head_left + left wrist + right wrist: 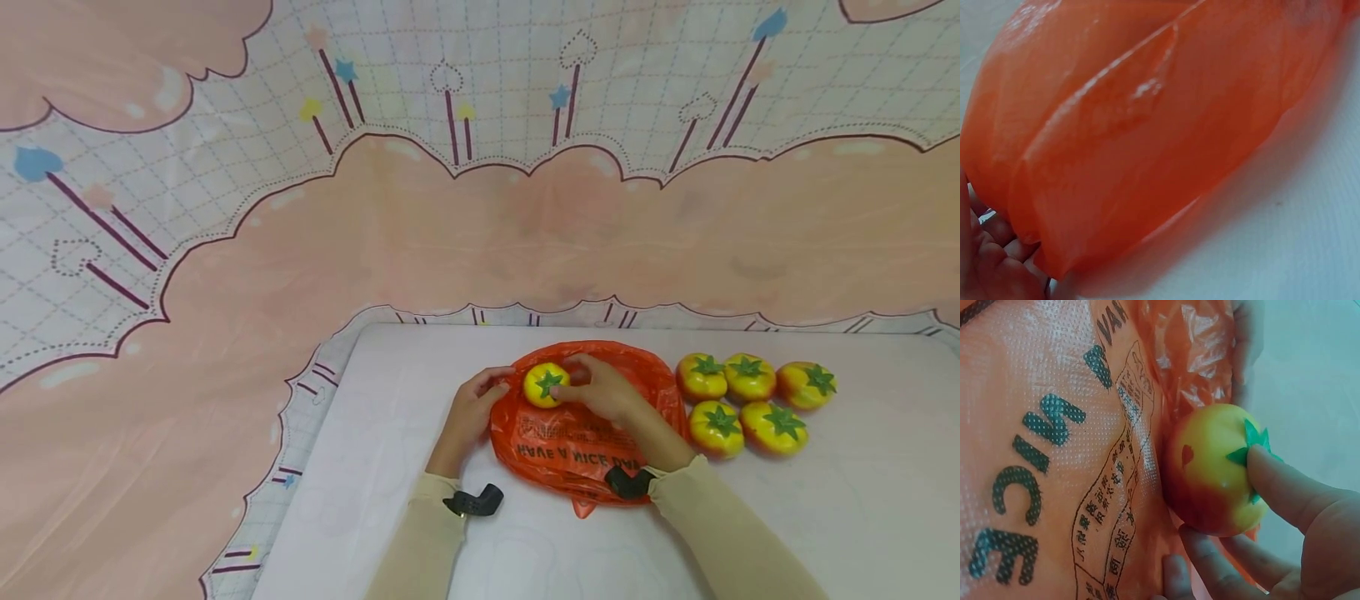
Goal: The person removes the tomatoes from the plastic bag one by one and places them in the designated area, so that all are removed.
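Note:
A red plastic bag [551,467] printed with "HAVE A NICE DAY" lies on the white table. My right hand [603,390] holds a yellow-and-red toy tomato [538,385] over the bag's far left part. In the right wrist view, the thumb [1285,487] presses by its green leafy top, with fingers beneath the fruit. My left hand [476,408] grips the bag's left edge; in the left wrist view its curled fingers [1004,256] meet the red plastic [1116,175], partly cut off by the frame.
Several more toy tomatoes [776,429] stand in two rows right of the bag, the nearest close against its edge. The white table [360,433] meets a patterned pink cloth [570,242] at the back. Each wrist wears a black device [476,500].

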{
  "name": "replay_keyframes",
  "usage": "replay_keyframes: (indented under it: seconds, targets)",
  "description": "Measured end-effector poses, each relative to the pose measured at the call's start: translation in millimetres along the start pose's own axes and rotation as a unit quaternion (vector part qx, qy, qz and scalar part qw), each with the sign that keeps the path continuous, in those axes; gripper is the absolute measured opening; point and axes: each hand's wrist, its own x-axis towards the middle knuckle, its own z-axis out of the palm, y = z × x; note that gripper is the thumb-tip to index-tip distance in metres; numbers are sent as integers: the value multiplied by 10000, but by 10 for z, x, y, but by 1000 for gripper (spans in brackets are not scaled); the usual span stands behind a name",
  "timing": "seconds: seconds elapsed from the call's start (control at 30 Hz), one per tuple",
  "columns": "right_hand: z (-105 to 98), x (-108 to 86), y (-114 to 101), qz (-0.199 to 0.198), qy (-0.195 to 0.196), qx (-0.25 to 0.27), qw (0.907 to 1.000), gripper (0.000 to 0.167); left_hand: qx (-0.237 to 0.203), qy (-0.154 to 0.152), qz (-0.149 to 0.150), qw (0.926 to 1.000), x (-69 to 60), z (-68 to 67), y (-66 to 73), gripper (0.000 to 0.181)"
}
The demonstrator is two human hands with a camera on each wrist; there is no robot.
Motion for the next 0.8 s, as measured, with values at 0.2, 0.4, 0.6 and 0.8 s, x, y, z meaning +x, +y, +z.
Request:
replay_keyframes:
  seconds: [0.2,0.4,0.6,0.8]
  targets:
    - [3,-8,1,21,-70,85,9999,68,46,-36,44,10000,2,-6,-11,28]
    - [2,4,5,110,-68,141,9998,67,34,-24,12,10000,4,-7,-19,28]
    - [-7,30,30,196,-75,156,9997,70,23,-9,-17,10000,1,5,-1,28]
    - [-23,41,33,218,-90,125,9996,73,33,6,4,10000,11,16,15,28]
